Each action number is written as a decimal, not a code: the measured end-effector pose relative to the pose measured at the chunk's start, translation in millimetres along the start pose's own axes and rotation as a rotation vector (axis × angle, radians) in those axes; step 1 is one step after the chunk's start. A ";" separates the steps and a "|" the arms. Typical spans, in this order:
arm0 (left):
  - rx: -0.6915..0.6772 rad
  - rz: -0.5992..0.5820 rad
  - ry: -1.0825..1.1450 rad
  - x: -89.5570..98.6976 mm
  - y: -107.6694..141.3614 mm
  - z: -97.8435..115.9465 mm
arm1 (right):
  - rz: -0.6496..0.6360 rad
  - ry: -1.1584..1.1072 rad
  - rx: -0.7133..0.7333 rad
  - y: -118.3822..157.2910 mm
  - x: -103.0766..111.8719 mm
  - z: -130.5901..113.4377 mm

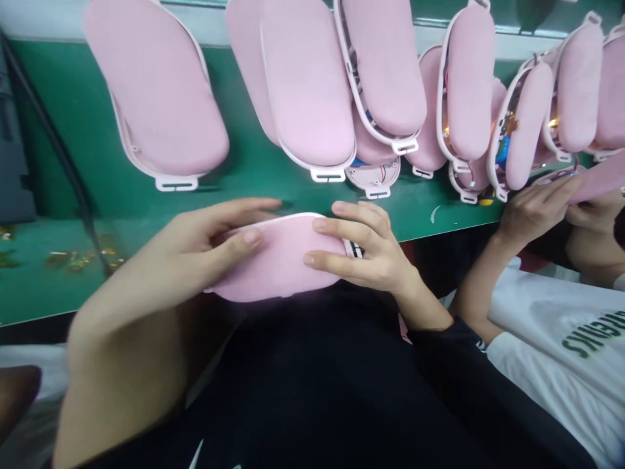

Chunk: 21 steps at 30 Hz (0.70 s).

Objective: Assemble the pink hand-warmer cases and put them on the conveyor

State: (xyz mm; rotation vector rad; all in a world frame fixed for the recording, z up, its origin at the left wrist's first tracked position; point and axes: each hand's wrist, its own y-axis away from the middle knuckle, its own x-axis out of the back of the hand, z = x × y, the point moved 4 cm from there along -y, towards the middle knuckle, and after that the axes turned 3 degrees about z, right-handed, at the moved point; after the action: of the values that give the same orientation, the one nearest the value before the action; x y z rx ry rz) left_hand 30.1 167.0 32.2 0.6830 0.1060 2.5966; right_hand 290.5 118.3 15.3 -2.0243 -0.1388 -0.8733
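Observation:
Close to my body, over the front edge of the table, I hold a pink padded shell (288, 260) with a thin white rim, tilted so that its padded face is toward me. My left hand (219, 244) grips its left end, thumb on the pink face and fingers behind. On the right end, my right hand (364, 244) has its fingers laid over the face and top rim. A white slotted tab shows beside the right palm. The shell's far side is hidden from me.
Similar pink shells with white slotted tabs, such as one at the left (166, 91), line the green table (254, 185). Several at the right gape, showing wires and parts. A black cable (58, 150) crosses the left side. A co-worker's hands (537, 208) hold another pink piece.

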 end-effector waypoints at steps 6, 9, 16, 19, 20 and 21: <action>-0.342 0.192 -0.377 -31.9 49.6 37.4 | -0.011 -0.350 -0.208 4.6 -7.9 4.1; -0.483 0.285 -0.399 -45.0 55.6 37.8 | 0.051 -0.447 -0.207 4.0 -9.3 0.0; -0.665 0.473 -0.537 -55.1 52.5 35.5 | 0.181 -0.436 -0.259 1.6 -12.7 -5.4; -0.669 0.475 -0.485 -48.4 49.7 36.2 | 0.155 -0.448 -0.244 1.8 -15.7 1.6; -0.647 0.447 -0.464 -44.2 48.6 34.6 | 0.130 -0.457 -0.229 2.1 -15.5 4.5; -0.606 0.413 -0.453 -39.2 47.8 31.9 | 0.104 -0.469 -0.222 2.3 -14.1 7.2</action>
State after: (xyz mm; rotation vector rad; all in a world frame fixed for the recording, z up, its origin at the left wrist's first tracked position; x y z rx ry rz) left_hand 56.6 105.6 51.3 1.1051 -1.0087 2.5385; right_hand 284.8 125.8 2.3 -2.3941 -0.2007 -0.3480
